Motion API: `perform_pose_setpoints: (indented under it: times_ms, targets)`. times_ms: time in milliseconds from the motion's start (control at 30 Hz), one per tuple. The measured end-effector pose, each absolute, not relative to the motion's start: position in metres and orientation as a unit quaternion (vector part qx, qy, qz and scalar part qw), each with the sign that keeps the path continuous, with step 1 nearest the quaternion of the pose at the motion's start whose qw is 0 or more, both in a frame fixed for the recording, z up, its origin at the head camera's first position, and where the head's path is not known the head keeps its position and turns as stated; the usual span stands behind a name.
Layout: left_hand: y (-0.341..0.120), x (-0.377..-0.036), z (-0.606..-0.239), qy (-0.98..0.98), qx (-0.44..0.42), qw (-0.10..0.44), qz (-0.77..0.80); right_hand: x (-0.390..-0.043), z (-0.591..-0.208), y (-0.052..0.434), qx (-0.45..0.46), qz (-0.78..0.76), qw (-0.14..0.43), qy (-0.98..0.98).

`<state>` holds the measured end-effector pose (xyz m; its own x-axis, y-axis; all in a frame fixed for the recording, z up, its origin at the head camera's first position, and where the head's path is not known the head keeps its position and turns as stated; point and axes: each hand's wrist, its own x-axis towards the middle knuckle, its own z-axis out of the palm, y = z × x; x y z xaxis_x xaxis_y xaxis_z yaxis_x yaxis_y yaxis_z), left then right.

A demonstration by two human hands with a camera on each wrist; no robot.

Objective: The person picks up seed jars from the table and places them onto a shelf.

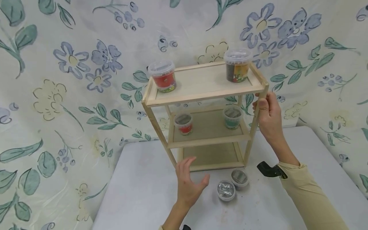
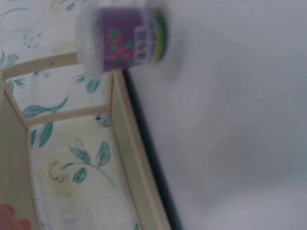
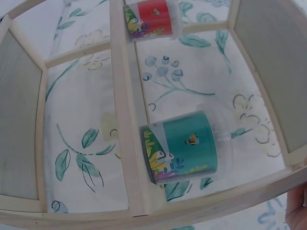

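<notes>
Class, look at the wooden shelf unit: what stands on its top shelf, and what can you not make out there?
On the top shelf stand two lidded tubs: a red tub at left, a dark and orange tub at right. Their contents are hidden behind labels and lids.

Bottom shelf (image 1: 212,155) open, tubs (image 1: 231,185) (two) fronting

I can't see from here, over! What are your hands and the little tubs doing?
Right hand grips the shelf's front right post. Left hand open, hovering by two tubs on the table. Four tubs already shelved. Nothing blocking.
</notes>
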<state>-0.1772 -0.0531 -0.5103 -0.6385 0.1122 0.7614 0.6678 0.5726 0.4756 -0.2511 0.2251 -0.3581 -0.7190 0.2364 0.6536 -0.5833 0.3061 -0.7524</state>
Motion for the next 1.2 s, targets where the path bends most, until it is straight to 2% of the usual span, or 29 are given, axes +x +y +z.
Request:
perform_pose_setpoints:
  times_ms: [167, 433, 667, 1200]
  targets:
    - [-0.051, -0.169, -0.525, -0.832, -0.244, 0.298, -0.399, -0.251, -0.358, 0.226, 0.125, 0.578, 0.355, -0.723]
    - [-0.045, -0.158, -0.546, -0.874, -0.205, 0.158, -0.412, -0.254, -0.360, 0.227, 0.131, 0.578, 0.360, -0.721]
    - [-0.035, -0.151, -0.555, -0.898, -0.224, 0.048, -0.376, -0.254, -0.361, 0.228, 0.133, 0.574, 0.362, -0.722]
    - [-0.017, -0.149, -0.560, -0.915, -0.227, -0.021, -0.333, -0.254, -0.361, 0.228, 0.136, 0.570, 0.365, -0.723]
